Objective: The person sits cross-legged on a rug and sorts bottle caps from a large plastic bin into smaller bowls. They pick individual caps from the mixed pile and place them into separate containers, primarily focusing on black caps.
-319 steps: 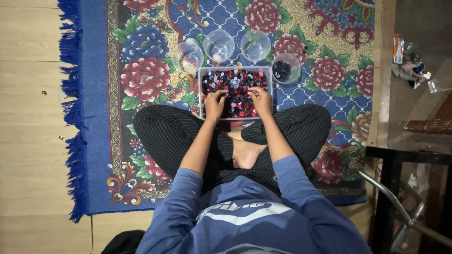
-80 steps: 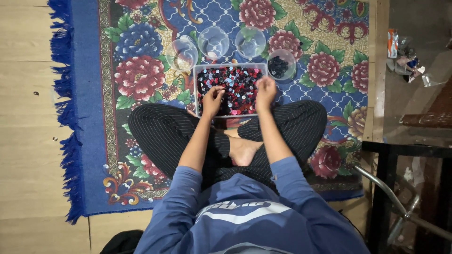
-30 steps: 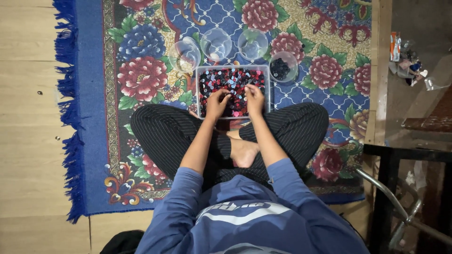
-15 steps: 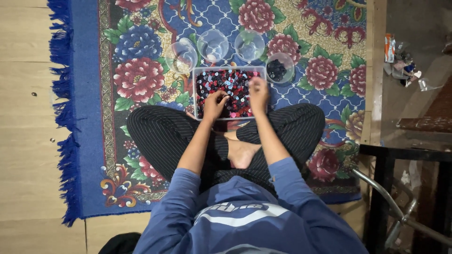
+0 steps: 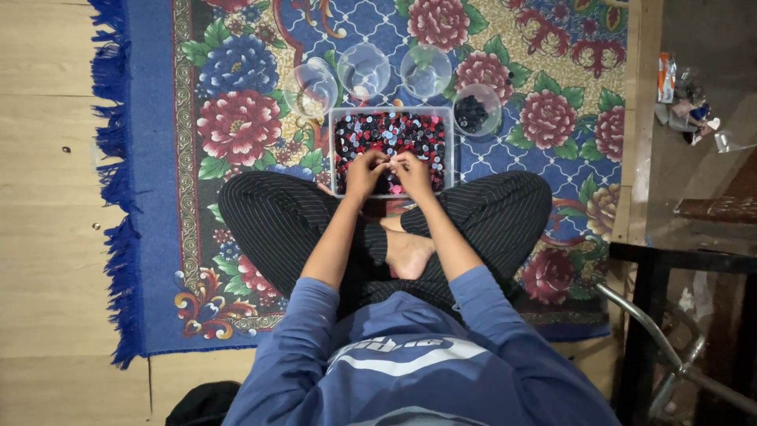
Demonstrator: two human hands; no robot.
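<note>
Honestly can't tell what the fingertips are pinching, it's all too tiny from up here. The left hand (image 5: 364, 170) and right hand (image 5: 413, 172) are meeting, fingers curled in, right over the near half of the clear tray (image 5: 391, 112) full of small red, black and blue pieces (image 5: 392, 132), covering part of them. Whether either hand is gripping a piece, no clue. The tray is sitting on the flowered rug (image 5: 236, 126) just ahead of crossed legs, with four clear bowls lining up behind it; one bowl (image 5: 475, 111) is holding dark bits.
</note>
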